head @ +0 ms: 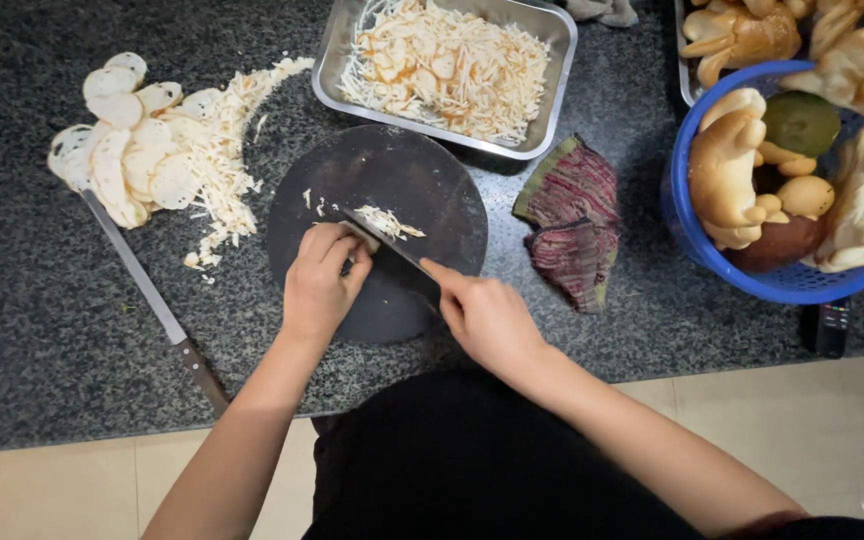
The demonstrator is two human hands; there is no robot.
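On a dark round cutting board (407, 175) my left hand (320, 280) presses its curled fingers down on a small pale slice that they mostly cover. My right hand (482, 312) grips the handle of a dark knife (392, 248), forefinger along its spine. The blade lies slanted right beside my left fingertips. A few thin white shreds (389, 222) lie just beyond the blade on the board.
Round white slices (122, 150) and shredded strips (227, 150) are heaped at the left on the speckled dark counter. A long second knife (147, 290) lies below them. A metal tray of shreds (447, 65) stands behind the board. A striped cloth (572, 220) and blue basket (752, 275) of pale roots are right.
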